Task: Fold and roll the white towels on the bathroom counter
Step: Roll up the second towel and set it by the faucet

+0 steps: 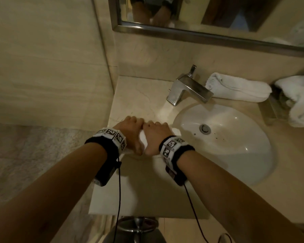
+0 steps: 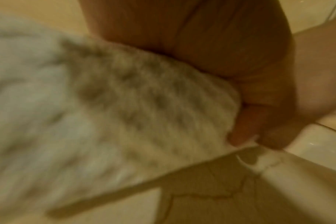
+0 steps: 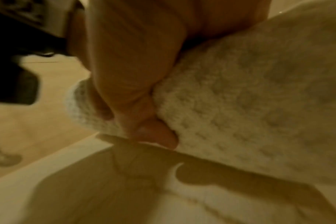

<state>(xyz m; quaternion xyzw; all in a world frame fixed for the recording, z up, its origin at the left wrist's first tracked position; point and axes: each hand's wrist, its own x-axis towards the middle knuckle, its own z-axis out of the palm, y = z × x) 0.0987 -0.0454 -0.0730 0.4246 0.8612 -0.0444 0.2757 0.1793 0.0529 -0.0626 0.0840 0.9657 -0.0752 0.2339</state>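
A white towel [image 1: 144, 139] lies as a thick roll on the beige counter [image 1: 139, 99], just left of the sink. My left hand [image 1: 131, 131] and right hand [image 1: 156, 135] sit side by side on top of it, fingers curled over the far side. In the left wrist view the towel [image 2: 105, 113] bulges under the palm, and the thumb [image 2: 240, 130] tucks in at its lower edge. The right wrist view shows the towel [image 3: 249, 106] gripped the same way, thumb [image 3: 155, 134] pressed under it. Most of the roll is hidden by my hands.
A finished rolled towel [image 1: 239, 88] lies behind the sink [image 1: 226, 151], right of the steel faucet [image 1: 188, 88]. A crumpled white towel [image 1: 298, 100] sits at the far right. A wall stands left of the counter, a mirror [image 1: 200, 14] above, and a metal bin lid [image 1: 137, 225] below the front edge.
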